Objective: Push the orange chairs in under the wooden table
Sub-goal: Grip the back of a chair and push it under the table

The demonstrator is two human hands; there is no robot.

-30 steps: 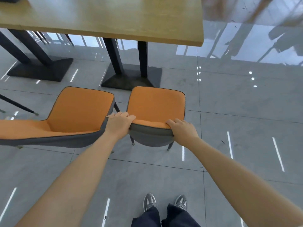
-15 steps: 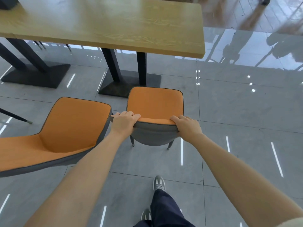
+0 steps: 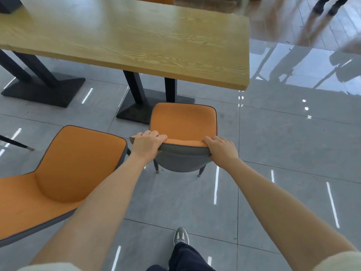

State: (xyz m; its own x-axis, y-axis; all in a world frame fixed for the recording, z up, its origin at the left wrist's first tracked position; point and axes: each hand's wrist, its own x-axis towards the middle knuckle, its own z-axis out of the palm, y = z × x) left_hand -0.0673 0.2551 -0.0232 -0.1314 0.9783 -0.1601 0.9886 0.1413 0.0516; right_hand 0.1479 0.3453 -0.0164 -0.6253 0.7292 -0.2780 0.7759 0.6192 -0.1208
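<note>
1. The left hand [image 3: 147, 145] grips the left end of the backrest rim of the right orange chair [image 3: 183, 122]. Its fingers [image 3: 154, 134] are curled over the rim onto the orange front face, knuckles up.
2. The right hand [image 3: 220, 149] grips the right end of the same rim. Its fingers [image 3: 210, 138] are hooked over the edge in the same way, and both thumbs are out of sight behind the grey shell.
3. Between the two sets of fingers runs a bare stretch of rim, orange on top and grey below.
4. Just beyond the fingers lies this chair's seat, pointing at the wooden table [image 3: 136, 40]. Its front edge seems to stop just short of the table's near edge, though the wide-angle view makes that hard to judge.
5. Beyond the left fingers stands the table's black pedestal [image 3: 136, 112]. The seat's front left corner overlaps its base plate in the view.
6. The table's near right corner is beyond the right fingers and off to their right.
7. Just left of the left fingers sits the second orange chair [image 3: 78, 163], turned at an angle. Its seat stretches away to the left and it is well clear of the table.
8. Back from the fingers, towards the person, both bare forearms reach forward over the grey tiled floor [image 3: 273, 192]. Between them are a dark trouser leg [image 3: 187, 257] and a grey shoe [image 3: 180, 235].
</note>
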